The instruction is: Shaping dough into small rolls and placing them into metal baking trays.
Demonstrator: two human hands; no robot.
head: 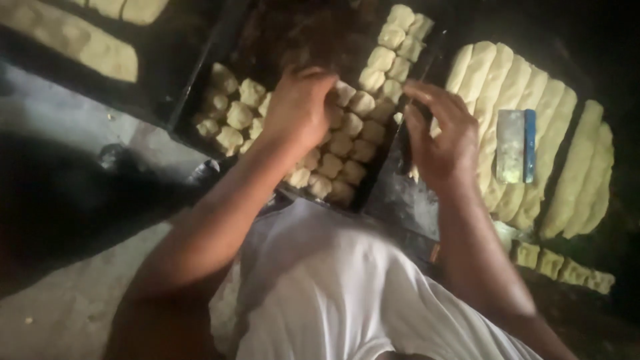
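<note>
A dark baking tray (200, 93) holds several small pale dough pieces (347, 143) set in rows. My left hand (297, 107) is palm down over the middle of the tray, its curled fingers touching the dough pieces; what lies under them is hidden. My right hand (440, 137) hovers at the tray's right rim with bent fingers. A bit of pale dough shows beside its palm, and I cannot tell whether it grips anything.
Several long dough rolls (513, 87) lie side by side to the right, with a metal scraper with a blue edge (515, 147) on top. Cut dough chunks (563, 267) sit in a row near me. Another tray of dough (73, 47) is at upper left. The grey floor (60, 307) is dim.
</note>
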